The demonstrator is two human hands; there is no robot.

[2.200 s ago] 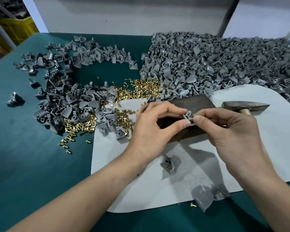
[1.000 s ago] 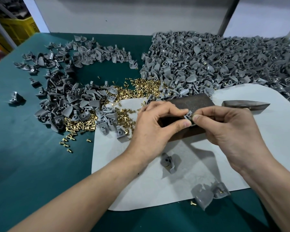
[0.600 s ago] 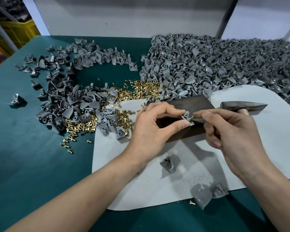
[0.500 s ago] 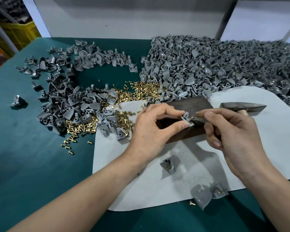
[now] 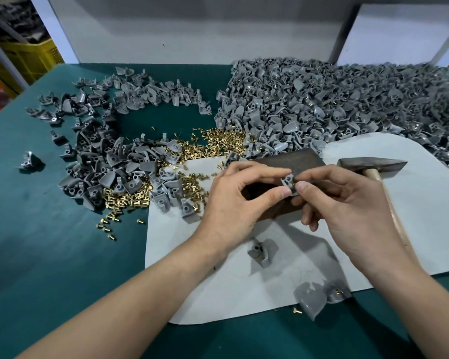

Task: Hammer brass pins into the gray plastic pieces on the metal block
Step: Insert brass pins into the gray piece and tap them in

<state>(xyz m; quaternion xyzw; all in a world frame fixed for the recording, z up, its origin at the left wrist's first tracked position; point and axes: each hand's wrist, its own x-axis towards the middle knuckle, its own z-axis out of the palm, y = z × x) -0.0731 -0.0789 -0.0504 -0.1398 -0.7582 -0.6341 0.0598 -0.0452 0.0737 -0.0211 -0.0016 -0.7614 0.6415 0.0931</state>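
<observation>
Thumb and forefinger of the left hand (image 5: 233,203) pinched a small gray plastic piece (image 5: 287,180) from one side, and thumb and forefinger of the right hand (image 5: 347,208) pinched it from the other, so both hands were closed on that one piece. It was held just above the dark metal block (image 5: 293,161); whether it touched the block, or already carried a pin, could not be told. The block lay on a white mat (image 5: 412,216) spread over the green tabletop (image 5: 49,242). A hammer (image 5: 373,165) lay on the mat just right of the block, gripped by neither hand, its wooden handle running toward the near edge past the right wrist.

One more gray piece (image 5: 262,251) sat on the mat below the hands, and two others (image 5: 311,301) lay at the mat's near edge with a stray brass pin (image 5: 297,310) beside them. Loose brass pins (image 5: 218,137) were heaped beyond the mat's far left corner and trailed leftward among a scattered ring of gray pieces (image 5: 114,164). A much larger heap of gray pieces (image 5: 347,104) covered the tabletop's far right corner. A lone piece (image 5: 29,160) sat near the left edge.

Beyond the far left corner stood a yellow crate (image 5: 29,55); what it held was too dim to make out.
</observation>
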